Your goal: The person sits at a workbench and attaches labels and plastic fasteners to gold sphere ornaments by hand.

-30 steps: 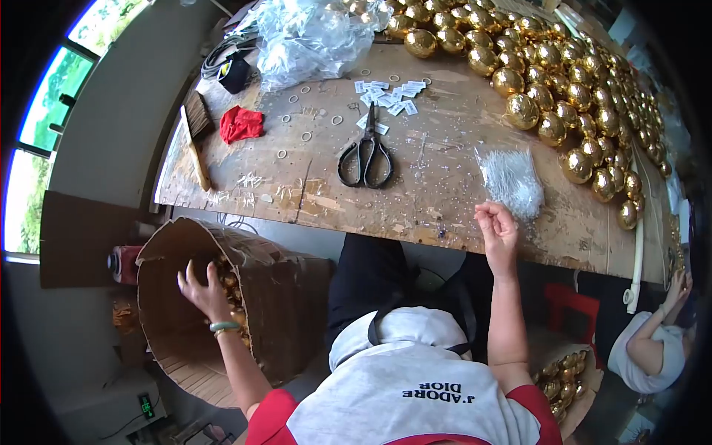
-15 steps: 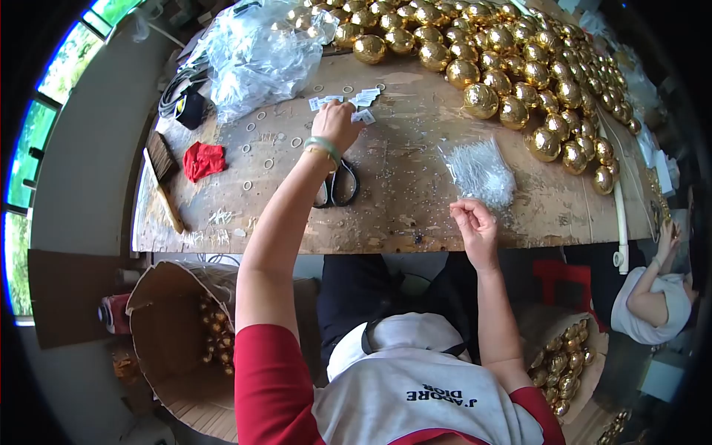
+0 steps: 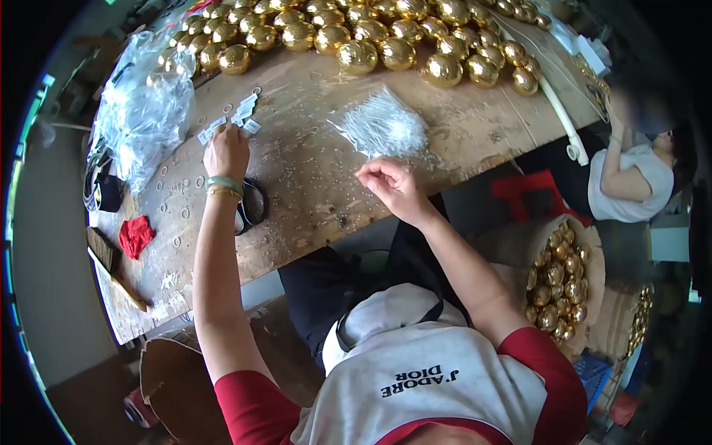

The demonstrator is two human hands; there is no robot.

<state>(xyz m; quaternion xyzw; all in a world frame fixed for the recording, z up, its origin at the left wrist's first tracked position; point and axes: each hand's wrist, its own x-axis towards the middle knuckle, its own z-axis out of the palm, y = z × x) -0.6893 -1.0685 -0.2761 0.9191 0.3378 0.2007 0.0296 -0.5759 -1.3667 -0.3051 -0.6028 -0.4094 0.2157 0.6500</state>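
Note:
My left hand (image 3: 226,153), with a green bangle at the wrist, reaches over the table with its fingers bunched down on small white printed labels (image 3: 243,111). Its fingertips are partly hidden, so whether a label is pinched I cannot tell. Just below that wrist lie black-handled scissors (image 3: 254,205). My right hand (image 3: 393,185) hovers by the table's front edge, thumb and fingers pressed together; anything between them is too small to make out. Slightly beyond it lies a pile of thin clear plastic strands (image 3: 386,126).
Many shiny gold balls (image 3: 356,57) cover the back of the wooden table (image 3: 297,185). Clear plastic bags (image 3: 148,111), a red cloth (image 3: 136,236), a brush (image 3: 104,252) and several small rings (image 3: 185,213) lie left. A co-worker (image 3: 630,178) sits right, near a carton of gold balls (image 3: 560,289).
The whole view has swung, shifting the table's things left and tilting the table edge. My left hand stays at the labels; my right hand keeps its pinch near the strands.

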